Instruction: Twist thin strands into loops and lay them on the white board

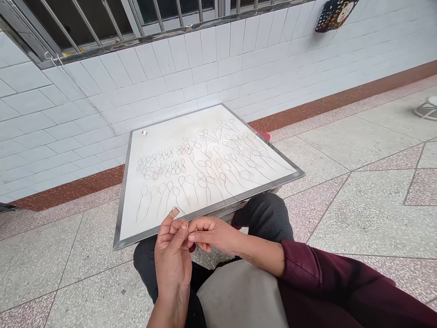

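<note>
My left hand [174, 250] pinches a thin looped wire [180, 210] between thumb and fingertips, just in front of the table's near edge. A tan bandage or tape wraps one of its fingertips. Close against it, my right hand [213, 234] has thumb and forefinger pressed together, apparently on the same wire; a fine end shows below the hands. On the white table [131, 228] lie many wire pieces: single loops with long tails [175, 191] in the front and right rows, and double-loop shapes [175, 167] on the left. The exact grip point is hidden by the fingers.
A small red and white object [144, 133] sits near the table's far left corner. Behind stands a white tiled wall [205, 68] with a barred window [153, 18]. A patterned bag [336, 16] hangs on the wall; a round stool [428, 108] is at far right.
</note>
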Tool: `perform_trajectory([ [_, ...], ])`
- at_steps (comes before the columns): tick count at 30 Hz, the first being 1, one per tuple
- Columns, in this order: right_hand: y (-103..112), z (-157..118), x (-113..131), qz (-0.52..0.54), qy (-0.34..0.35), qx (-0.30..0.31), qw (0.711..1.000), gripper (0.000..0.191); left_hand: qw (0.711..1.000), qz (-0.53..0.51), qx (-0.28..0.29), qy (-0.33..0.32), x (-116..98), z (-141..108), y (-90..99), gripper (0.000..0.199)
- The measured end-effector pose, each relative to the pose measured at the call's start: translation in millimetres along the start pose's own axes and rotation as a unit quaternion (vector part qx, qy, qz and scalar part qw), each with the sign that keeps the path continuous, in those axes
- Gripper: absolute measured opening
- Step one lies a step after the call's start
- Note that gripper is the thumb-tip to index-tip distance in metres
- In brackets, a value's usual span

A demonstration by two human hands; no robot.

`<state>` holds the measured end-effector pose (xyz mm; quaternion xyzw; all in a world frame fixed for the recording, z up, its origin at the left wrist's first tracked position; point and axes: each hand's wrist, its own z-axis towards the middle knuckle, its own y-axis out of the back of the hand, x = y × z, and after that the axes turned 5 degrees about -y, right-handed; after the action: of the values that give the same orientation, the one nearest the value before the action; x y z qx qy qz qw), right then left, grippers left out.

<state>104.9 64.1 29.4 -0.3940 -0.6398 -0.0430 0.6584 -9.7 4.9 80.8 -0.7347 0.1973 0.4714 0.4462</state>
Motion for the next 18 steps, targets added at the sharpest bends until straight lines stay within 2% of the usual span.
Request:
perform_trajectory([
  [7,-5.8,-3.4,-3.9,-0.064,0.052,-0.064,0.995,0.031,0.999,-0.029,-0.024,-0.013,3.8,0.1,-2.4,0.054],
  [13,-10.3,-5.3,4.1,-0.060,0.049,-0.046,0.996,0.038,0.999,0.008,-0.010,-0.038,5.9,-0.8,-0.6,0.051],
  [18,-13.3,-4.6,4.4,-0.087,0.061,-0.070,0.992,0.035,0.998,0.011,-0.021,-0.060,9.6,-1.0,-2.0,0.051],
])
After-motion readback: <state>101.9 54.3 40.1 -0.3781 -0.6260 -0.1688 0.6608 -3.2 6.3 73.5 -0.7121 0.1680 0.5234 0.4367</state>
